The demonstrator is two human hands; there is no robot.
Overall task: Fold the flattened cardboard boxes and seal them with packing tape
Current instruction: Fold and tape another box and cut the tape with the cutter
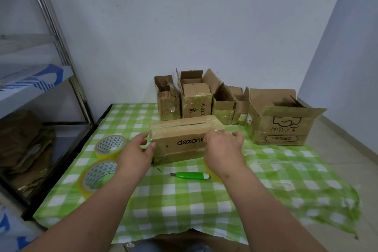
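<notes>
A closed brown cardboard box (180, 129) printed "dezone" lies on the green checked cloth (184, 200), with glossy tape across its top. My left hand (136, 151) grips its left end, thumb on the front face and fingers round the side. My right hand (223, 149) covers the box's right front corner, fingers curved over that end. Two yellow packing tape rolls (110, 146) (98, 176) lie to the left. Part of a third yellow roll (213, 174) shows under my right wrist. A green utility knife (191, 175) lies just in front of the box.
Several folded, open-topped boxes (196, 98) stand in a row against the back wall, the largest (280, 125) at the right. A metal shelf (51, 26) stands at the left, with flattened cardboard (22, 149) stacked on its lower level.
</notes>
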